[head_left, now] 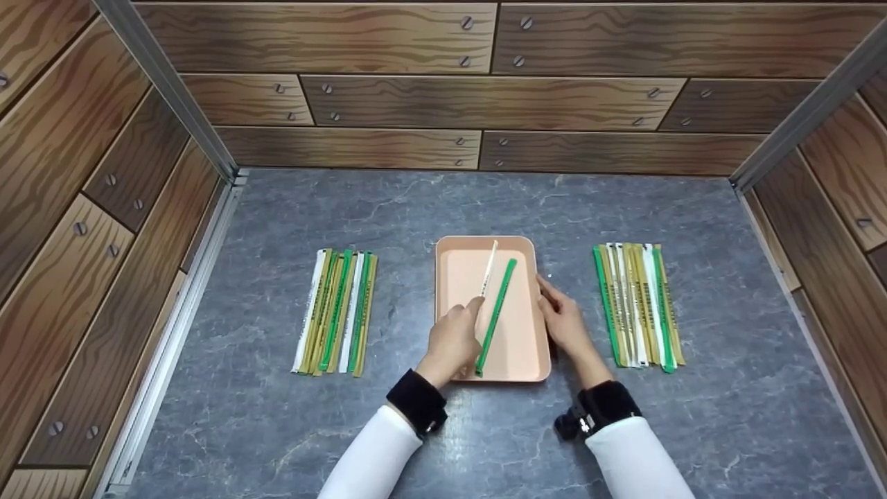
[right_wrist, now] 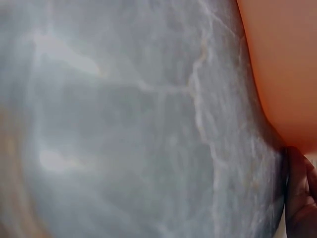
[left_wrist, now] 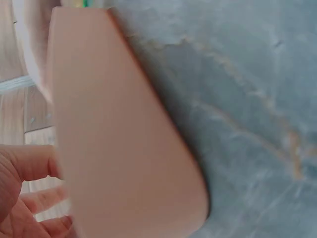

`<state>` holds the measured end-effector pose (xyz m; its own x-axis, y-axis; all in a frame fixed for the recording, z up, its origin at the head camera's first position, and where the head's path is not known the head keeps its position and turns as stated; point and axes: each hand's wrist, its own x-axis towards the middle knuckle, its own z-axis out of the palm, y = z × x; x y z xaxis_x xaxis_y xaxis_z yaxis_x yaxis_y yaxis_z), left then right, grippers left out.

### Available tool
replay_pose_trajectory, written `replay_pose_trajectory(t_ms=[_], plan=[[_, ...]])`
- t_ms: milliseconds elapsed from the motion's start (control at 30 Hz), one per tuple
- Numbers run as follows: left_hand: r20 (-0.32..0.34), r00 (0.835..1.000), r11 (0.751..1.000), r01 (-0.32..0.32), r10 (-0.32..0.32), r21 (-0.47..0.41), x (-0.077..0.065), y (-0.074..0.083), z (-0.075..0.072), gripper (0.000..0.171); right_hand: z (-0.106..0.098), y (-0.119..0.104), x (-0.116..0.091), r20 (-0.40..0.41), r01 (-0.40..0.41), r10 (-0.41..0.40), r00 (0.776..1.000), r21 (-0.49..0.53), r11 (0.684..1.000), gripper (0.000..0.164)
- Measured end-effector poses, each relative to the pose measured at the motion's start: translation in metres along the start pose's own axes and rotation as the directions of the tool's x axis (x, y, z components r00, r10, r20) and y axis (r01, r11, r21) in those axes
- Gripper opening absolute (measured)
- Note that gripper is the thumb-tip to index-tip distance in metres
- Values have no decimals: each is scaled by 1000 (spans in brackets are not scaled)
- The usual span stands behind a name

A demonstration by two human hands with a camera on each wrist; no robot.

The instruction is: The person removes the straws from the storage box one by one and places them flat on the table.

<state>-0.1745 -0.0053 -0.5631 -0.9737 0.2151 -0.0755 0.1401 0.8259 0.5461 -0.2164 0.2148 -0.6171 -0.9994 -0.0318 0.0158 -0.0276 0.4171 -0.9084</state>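
A shallow pink tray (head_left: 509, 346) lies on the grey marbled surface between both hands. Inside it, a green wrapped straw (head_left: 496, 317) lies slanted. My left hand (head_left: 454, 339) reaches over the tray's left side and pinches the lower part of a white wrapped straw (head_left: 490, 267), whose far end extends to the tray's back rim. In the left wrist view, some fingers (left_wrist: 42, 201) show beyond the tray's outer wall (left_wrist: 119, 129). My right hand (head_left: 568, 326) rests against the tray's right side, its fingertips (right_wrist: 297, 173) touching the wall low down.
To the left lies a row of green, white and gold wrapped straws (head_left: 336, 312). A similar row of wrapped straws (head_left: 637, 305) lies to the right. Wood-patterned panels (head_left: 485, 100) enclose the back and sides, with metal rails (head_left: 173, 333) along the corners.
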Motion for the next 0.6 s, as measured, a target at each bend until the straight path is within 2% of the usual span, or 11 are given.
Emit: replay_pose_trajectory(t_ms=[200,367,600], plan=[[-32,998,990,41,-45,-135,-8,-6,-20,87,0,1,0,1,-4,4,1000,4,1000,45],[-78,994,967,58,-80,-248,-16,-22,-32,87,0,1,0,4,-16,16,1000,7,1000,45],[-184,977,971,63,-107,-231,-28,-56,-39,77,0,-1,0,16,-30,30,999,10,1000,45]])
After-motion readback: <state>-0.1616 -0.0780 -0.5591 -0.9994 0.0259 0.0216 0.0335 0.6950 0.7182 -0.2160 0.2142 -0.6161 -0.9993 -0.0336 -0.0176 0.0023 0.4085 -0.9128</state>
